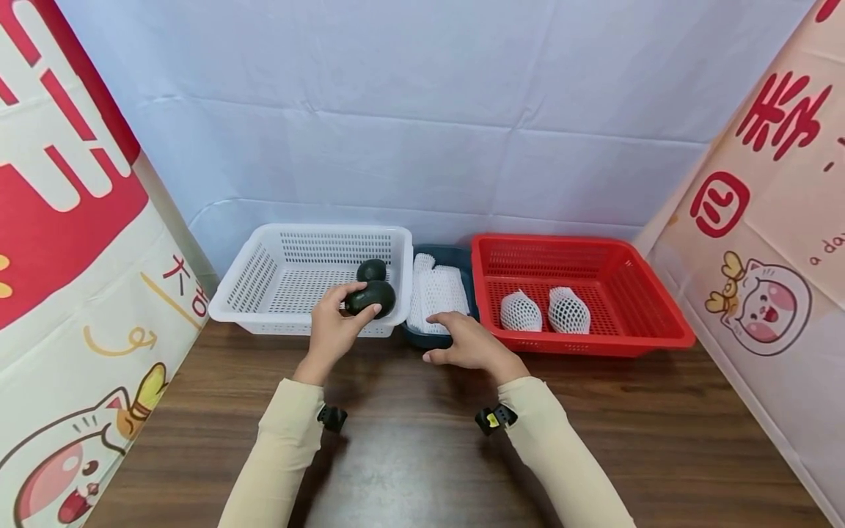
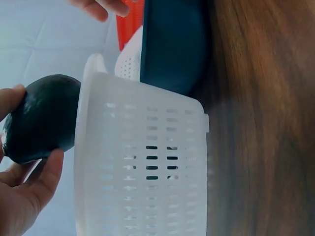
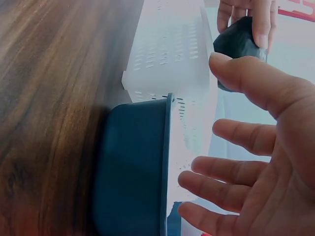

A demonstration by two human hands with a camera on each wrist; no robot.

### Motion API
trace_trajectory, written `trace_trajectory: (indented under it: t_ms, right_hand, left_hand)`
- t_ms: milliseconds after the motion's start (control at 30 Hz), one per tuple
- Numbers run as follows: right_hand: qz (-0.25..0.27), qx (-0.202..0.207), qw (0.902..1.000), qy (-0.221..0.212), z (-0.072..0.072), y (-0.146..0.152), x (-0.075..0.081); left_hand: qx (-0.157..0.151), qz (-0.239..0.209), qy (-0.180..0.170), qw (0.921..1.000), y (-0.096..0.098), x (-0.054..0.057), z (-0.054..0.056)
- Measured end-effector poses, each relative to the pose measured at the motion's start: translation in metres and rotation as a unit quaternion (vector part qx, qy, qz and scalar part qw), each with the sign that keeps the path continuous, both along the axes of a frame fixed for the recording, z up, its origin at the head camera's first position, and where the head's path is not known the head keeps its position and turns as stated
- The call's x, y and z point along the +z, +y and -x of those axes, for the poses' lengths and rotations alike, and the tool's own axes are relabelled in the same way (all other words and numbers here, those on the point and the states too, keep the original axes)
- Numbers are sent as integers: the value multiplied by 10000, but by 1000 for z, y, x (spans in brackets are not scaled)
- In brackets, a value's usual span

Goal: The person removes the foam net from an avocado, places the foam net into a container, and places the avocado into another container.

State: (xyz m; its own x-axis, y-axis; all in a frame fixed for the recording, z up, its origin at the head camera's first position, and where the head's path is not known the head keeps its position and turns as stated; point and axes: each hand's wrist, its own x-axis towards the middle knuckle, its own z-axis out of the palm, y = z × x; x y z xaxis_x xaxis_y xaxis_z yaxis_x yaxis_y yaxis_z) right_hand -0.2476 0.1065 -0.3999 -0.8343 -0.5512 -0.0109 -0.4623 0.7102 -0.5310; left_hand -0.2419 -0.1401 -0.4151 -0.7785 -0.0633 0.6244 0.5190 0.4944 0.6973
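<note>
My left hand (image 1: 332, 328) grips a dark green avocado (image 1: 371, 299) between thumb and fingers, above the front right of the white basket (image 1: 247, 317). A second avocado (image 1: 372, 270) lies in that basket, just behind it. In the left wrist view the held avocado (image 2: 45, 118) is level with the basket's rim. My right hand (image 1: 472, 343) is over the front edge of the dark blue bin (image 1: 455, 255), fingers spread and holding nothing. White foam net sleeves (image 1: 441, 290) lie in this bin near its fingertips; whether they touch is unclear.
To the right stands a red basket (image 1: 634, 293) with two foam-netted fruits (image 1: 521, 312) inside. The three containers sit side by side on a brown wooden table (image 1: 409, 455). A pale cloth (image 1: 422, 125) hangs behind them, and printed sheets flank both sides.
</note>
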Motion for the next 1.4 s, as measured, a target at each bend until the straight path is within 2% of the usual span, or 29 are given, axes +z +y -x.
trace_trajectory:
  t_ms: [400, 600, 767, 900, 1133, 1400]
  right_hand:
    - [-136, 107, 9997, 163, 8, -12, 1]
    - [-216, 148, 9996, 120, 11, -16, 3]
    - [-272, 243, 9992, 142, 14, -17, 6]
    - [-287, 230, 9993, 85, 15, -19, 7]
    - [-281, 247, 9993, 3, 14, -20, 6]
    - [-279, 162, 9995, -43, 12, -21, 7]
  left_hand:
    - [255, 459, -461, 9976, 0, -4, 16]
    - [272, 794, -600, 9947, 2, -9, 24]
    - [295, 882, -630, 9937, 2, -11, 28]
    - [270, 1128, -636, 9912, 2, -9, 26]
    - [344, 1731, -849, 9806, 1, -7, 21]
    - [322, 1909, -1013, 9758, 1, -4, 19]
